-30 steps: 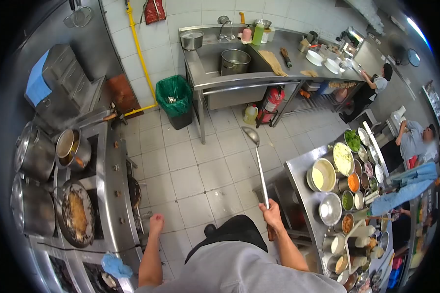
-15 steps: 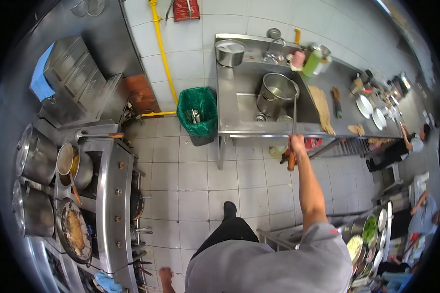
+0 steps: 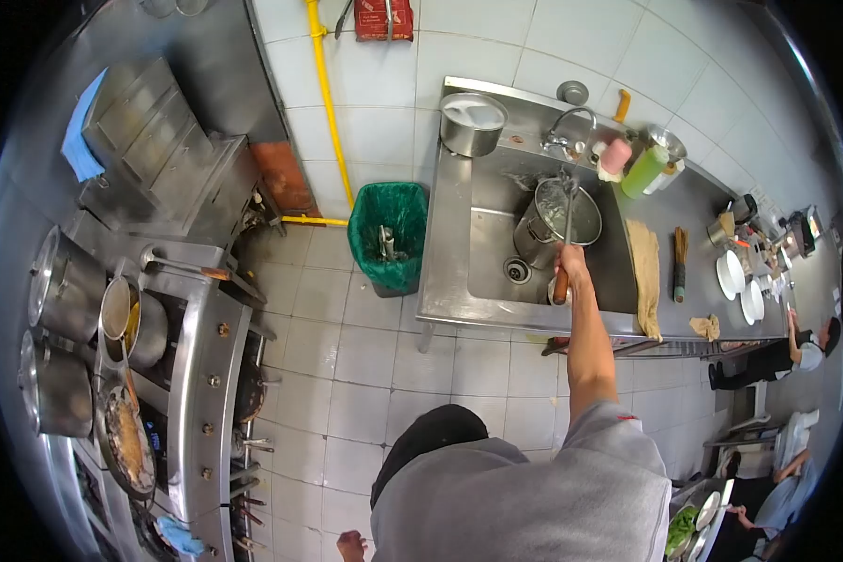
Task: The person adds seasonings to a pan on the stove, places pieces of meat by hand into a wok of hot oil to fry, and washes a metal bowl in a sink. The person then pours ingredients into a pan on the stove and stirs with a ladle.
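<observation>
My right hand is closed round the wooden-handled end of a long metal ladle, my arm stretched out over the sink. The ladle's far end lies over the mouth of a deep steel pot and close to the faucet; its head is hard to make out. Water in the pot looks stirred up. Low at the bottom edge, my left hand hangs beside my body with fingers curled and nothing visible in it.
A lidded pot stands at the sink's left corner. Left of the sink is a green-lined bin. The stove carries several pots and a frying pan. A cloth lies right of the basin. Other people are at the far right.
I have come closer to the sink. My right hand has moved with the ladle from the sink's front edge to over the basin. My left hand has swung slightly right and lower in view.
</observation>
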Available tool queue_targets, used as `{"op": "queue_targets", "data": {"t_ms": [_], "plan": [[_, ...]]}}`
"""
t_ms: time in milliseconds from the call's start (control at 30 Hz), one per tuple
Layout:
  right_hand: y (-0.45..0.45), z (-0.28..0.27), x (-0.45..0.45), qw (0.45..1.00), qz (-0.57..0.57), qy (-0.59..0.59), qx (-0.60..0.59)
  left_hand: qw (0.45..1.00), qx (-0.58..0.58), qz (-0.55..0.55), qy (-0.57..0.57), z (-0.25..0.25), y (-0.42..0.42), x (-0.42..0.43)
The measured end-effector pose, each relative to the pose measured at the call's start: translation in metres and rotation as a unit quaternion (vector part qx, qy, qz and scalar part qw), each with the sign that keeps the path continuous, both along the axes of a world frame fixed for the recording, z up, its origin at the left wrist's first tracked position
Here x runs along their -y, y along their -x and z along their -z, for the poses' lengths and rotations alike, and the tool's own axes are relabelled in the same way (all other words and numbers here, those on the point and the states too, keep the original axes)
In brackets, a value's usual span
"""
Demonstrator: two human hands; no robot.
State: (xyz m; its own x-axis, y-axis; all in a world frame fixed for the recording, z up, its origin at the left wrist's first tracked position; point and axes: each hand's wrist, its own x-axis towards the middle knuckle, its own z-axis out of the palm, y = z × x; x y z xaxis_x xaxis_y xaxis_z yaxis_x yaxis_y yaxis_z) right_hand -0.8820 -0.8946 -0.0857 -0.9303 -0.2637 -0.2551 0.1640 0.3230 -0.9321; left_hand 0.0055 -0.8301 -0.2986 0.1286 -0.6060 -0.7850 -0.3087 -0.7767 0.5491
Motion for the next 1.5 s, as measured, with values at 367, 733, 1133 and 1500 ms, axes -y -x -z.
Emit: {"op": "queue_targets", "data": {"t_ms": [367, 733, 1133, 1500], "plan": [[0.036, -0.045, -0.003, 0.761, -0.044, 0.543, 0.353, 0.998, 0.031, 0.025, 0.056, -0.037, 0.039, 0.012], [-0.012, -0.045, 0.003, 0.998, -0.029, 0.048, 0.041, 0.989, -0.072, -0.115, -0.054, 0.028, -0.072, -0.075], [-0.112, 0.069, -0.057, 0.979, -0.09, -0.095, -0.159, 0.988, 0.054, -0.13, 0.06, 0.015, -0.094, -0.126], [-0.397, 0.075, 0.066, 0.976, -0.18, 0.07, -0.101, 0.976, -0.005, -0.078, 0.201, -0.07, -0.104, -0.054]]}}
